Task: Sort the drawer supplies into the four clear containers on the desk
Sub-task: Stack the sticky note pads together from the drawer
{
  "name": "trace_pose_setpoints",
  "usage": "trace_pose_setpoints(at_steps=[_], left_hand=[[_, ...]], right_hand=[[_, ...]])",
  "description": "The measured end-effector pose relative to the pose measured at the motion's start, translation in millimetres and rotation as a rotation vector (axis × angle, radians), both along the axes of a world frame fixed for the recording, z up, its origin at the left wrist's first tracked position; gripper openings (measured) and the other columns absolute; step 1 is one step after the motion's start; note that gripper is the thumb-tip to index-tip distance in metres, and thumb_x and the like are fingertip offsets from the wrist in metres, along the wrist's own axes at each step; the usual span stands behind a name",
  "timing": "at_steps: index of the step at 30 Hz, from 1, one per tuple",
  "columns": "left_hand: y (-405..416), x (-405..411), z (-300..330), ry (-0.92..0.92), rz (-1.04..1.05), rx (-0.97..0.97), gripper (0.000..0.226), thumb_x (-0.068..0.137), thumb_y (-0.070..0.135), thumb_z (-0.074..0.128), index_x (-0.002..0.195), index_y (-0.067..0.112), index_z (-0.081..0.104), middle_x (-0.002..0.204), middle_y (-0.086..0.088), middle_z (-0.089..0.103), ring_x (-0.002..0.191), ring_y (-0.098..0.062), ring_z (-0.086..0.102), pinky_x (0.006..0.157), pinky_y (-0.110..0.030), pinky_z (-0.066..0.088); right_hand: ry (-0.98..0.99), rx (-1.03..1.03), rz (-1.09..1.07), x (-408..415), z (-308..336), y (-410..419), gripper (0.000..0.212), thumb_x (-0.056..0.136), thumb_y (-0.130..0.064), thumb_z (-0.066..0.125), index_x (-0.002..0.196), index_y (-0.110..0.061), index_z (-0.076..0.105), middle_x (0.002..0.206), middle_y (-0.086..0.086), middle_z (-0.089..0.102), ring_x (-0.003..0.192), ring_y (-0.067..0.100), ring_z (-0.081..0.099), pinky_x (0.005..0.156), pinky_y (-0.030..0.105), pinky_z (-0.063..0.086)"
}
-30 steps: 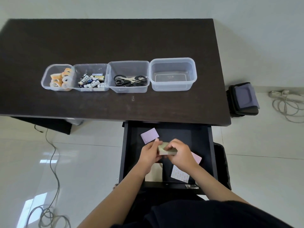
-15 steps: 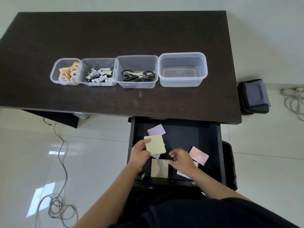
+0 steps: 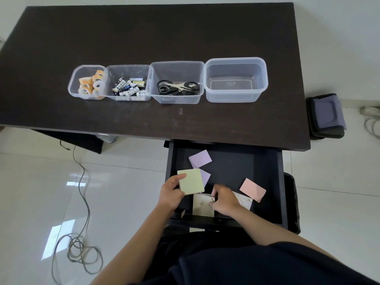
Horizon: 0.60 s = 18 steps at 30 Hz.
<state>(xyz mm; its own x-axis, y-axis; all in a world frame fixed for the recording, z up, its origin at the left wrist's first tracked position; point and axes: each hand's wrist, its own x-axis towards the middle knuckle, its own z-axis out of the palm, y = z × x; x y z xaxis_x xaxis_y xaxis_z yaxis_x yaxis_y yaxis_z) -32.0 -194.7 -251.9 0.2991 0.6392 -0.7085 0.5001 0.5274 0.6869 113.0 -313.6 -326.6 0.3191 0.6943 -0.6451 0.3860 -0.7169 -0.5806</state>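
The open black drawer (image 3: 267,182) holds sticky note pads. My left hand (image 3: 171,192) grips a pale green pad (image 3: 190,181) by its left edge, above the drawer's left side. My right hand (image 3: 223,199) pinches the top edge of a cream pad (image 3: 202,206) lying at the drawer's front. Purple pads (image 3: 200,158) lie further back, a pink pad (image 3: 252,189) at right, a patterned white pad (image 3: 244,200) beside my right hand. On the desk stand containers of tape rolls (image 3: 88,83), batteries (image 3: 128,84), scissors (image 3: 177,83) and an empty one (image 3: 235,80).
The dark desk (image 3: 144,33) overhangs the drawer's back. A black bag with a purple panel (image 3: 326,116) sits on the floor at right, white cables (image 3: 370,122) beyond it. A grey cable (image 3: 80,243) coils on the tiled floor at left.
My left hand took the green pad alone and turned it flat to the left. My right hand let go of it, dropped to the drawer's front and closed on the cream pad's edge.
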Motion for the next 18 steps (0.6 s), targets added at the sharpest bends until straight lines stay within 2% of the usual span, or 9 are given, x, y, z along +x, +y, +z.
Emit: trace_pose_setpoints(at_steps=[3,7,11,16,18], left_hand=[[-1.4,-1.5,-1.0,0.001,0.004,-0.004,0.06,0.075,-0.025,0.041,0.115,0.016,0.058,0.115,-0.006,0.06,0.108,-0.024,0.057,0.077,-0.025,0.046],[-1.8,0.8,0.8,-0.007,0.011,-0.003,0.06,0.075,-0.025,0.041,0.119,0.013,0.057,0.114,-0.006,0.06,0.106,-0.021,0.057,0.072,-0.02,0.047],[-0.7,5.9,0.6,-0.012,0.019,0.005,0.059,0.077,-0.024,0.04,0.119,0.013,0.057,0.116,-0.006,0.06,0.105,-0.02,0.056,0.067,-0.017,0.047],[0.4,14.2,-0.7,-0.061,0.028,0.003,0.054,0.079,-0.021,0.049,0.12,0.014,0.056,0.119,-0.005,0.06,0.11,-0.02,0.057,0.082,-0.029,0.051],[0.5,18.0,-1.0,-0.085,0.02,-0.003,0.055,0.079,-0.017,0.055,0.124,0.015,0.055,0.12,-0.005,0.061,0.109,-0.02,0.059,0.091,-0.034,0.051]], right_hand=[[0.096,0.048,-0.054,4.2,6.0,-1.7,0.018,0.065,-0.007,0.063,0.068,-0.018,0.05,0.066,-0.005,0.054,0.057,0.01,0.047,0.055,0.026,0.039],[0.104,0.126,-0.157,12.2,21.5,-5.4,0.017,0.066,-0.008,0.065,0.067,-0.016,0.05,0.057,-0.007,0.05,0.05,0.01,0.042,0.05,0.023,0.035],[0.103,0.211,-0.31,30.1,41.2,-10.7,0.021,0.068,-0.005,0.069,0.07,-0.016,0.052,0.064,-0.005,0.052,0.055,0.01,0.044,0.055,0.023,0.038],[0.129,0.343,-0.55,49.1,72.6,-11.1,0.031,0.079,-0.003,0.067,0.102,-0.022,0.059,0.081,0.002,0.061,0.067,0.012,0.06,0.063,0.021,0.052],[0.157,0.401,-0.638,50.9,80.2,-7.2,0.034,0.081,-0.001,0.064,0.107,-0.023,0.06,0.084,0.006,0.062,0.072,0.016,0.064,0.068,0.026,0.056]])
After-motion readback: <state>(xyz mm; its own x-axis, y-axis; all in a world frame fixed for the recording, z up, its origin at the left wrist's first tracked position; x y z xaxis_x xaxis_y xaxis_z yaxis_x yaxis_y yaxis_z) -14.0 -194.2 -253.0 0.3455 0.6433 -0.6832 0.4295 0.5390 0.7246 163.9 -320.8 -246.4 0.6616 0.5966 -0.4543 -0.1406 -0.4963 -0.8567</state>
